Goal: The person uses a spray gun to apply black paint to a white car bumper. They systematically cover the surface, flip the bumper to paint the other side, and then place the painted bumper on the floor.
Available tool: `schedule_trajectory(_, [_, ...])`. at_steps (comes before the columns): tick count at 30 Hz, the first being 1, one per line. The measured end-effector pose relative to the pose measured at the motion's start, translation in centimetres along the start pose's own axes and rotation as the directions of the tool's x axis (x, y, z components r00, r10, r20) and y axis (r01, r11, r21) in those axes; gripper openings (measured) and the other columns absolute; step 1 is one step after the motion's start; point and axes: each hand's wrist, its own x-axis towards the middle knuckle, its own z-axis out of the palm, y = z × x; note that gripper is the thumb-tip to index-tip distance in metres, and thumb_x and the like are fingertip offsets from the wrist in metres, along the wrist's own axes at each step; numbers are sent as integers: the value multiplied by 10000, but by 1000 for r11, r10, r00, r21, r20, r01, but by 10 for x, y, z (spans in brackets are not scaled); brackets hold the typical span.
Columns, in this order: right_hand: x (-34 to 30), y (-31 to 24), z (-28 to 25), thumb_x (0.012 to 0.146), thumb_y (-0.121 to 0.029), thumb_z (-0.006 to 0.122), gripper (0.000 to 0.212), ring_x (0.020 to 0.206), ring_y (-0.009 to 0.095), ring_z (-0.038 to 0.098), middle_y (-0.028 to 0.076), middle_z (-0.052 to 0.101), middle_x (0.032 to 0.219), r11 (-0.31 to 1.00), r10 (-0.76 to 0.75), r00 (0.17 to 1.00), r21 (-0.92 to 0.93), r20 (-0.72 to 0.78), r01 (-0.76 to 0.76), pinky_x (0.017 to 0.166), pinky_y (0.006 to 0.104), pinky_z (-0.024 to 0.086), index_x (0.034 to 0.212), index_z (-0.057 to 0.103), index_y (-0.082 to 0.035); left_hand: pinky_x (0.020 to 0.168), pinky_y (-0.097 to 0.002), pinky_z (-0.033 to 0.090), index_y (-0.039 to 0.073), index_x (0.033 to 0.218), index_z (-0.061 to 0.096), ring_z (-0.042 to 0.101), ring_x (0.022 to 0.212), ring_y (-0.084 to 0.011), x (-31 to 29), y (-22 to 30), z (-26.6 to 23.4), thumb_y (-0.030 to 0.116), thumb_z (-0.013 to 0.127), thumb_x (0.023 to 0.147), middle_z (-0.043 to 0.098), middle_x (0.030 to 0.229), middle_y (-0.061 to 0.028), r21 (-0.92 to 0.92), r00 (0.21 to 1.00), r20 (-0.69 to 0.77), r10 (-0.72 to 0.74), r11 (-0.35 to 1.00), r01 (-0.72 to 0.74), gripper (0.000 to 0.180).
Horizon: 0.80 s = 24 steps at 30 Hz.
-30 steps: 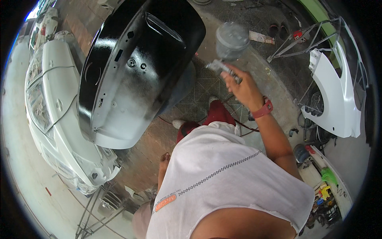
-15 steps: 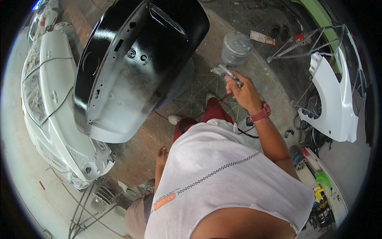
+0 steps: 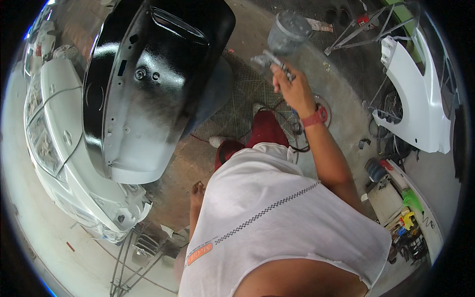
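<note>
"Car (image 3: 74, 153) on the left, and a white one?"

"White, yes, along the left side of the view, its windows under a crinkled covering."

"And beside it?"

"A big curved panel (image 3: 153, 109), overlapping the car as seen from above. Its face is mostly glossy black and fades through hazy grey to white at the lower end. Small holes and cutouts dot it."

"What's over on the right?"

"A white fender (image 3: 423, 109), well apart from the panel, its arched edge facing left."

"Next size down?"

"A grey bucket (image 3: 288, 34), near the top, between panel and fender."

"Where's the spray gun (image 3: 270, 58)?"

"Just below the bucket in the view, held in the right hand (image 3: 292, 86). It is apart from the panel, with its front end pointing to the panel's side."

"How are those fingers set?"

"Wrapped around the spray gun. Whether one sits on a trigger, I can't tell."

"And the left hand (image 3: 197, 190)?"

"Low beside the body, its fingers loosely curled. I can't tell whether they hold anything."

"Anything smaller?"

"A red band (image 3: 316, 118) around the right wrist."
</note>
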Motion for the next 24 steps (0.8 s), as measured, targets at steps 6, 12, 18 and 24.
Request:
schedule_trajectory(6, [55,-8,-22,1070,-477,611,471,627,130,633,18,641,703,993,-112,977,2,-181,115,649,317,529,1175,736,-35,920,-326,504,41,1400,633,644,1019,-192,-1,70,-12,433,636,1069,694,1090,-69,93,1000,-3,-11,996,12,513])
schedule_trajectory(12, [65,10,-18,1060,-511,611,506,653,186,681,40,698,737,987,-145,973,-91,-179,130,695,347,558,1263,732,-63,930,-326,507,38,1386,643,641,1027,-184,-9,104,-8,413,637,1076,700,1137,-71,161,999,-31,37,986,-32,487])
schedule_trajectory(18, [17,33,-9,1056,-517,618,544,681,209,695,82,731,817,994,-63,998,-94,19,64,727,379,572,1398,684,-99,959,-319,511,-13,1385,621,633,1040,-179,-2,86,-9,359,653,1082,688,1161,-77,138,999,40,-2,990,-3,481])
schedule_trajectory(24, [-40,41,8,1061,-444,637,496,1125,430,721,193,764,1201,991,-101,976,-70,191,116,912,428,570,1473,631,-168,966,-321,511,-8,1388,613,635,1057,-192,6,52,-12,356,627,1096,674,1218,-86,40,996,84,9,999,-12,467])
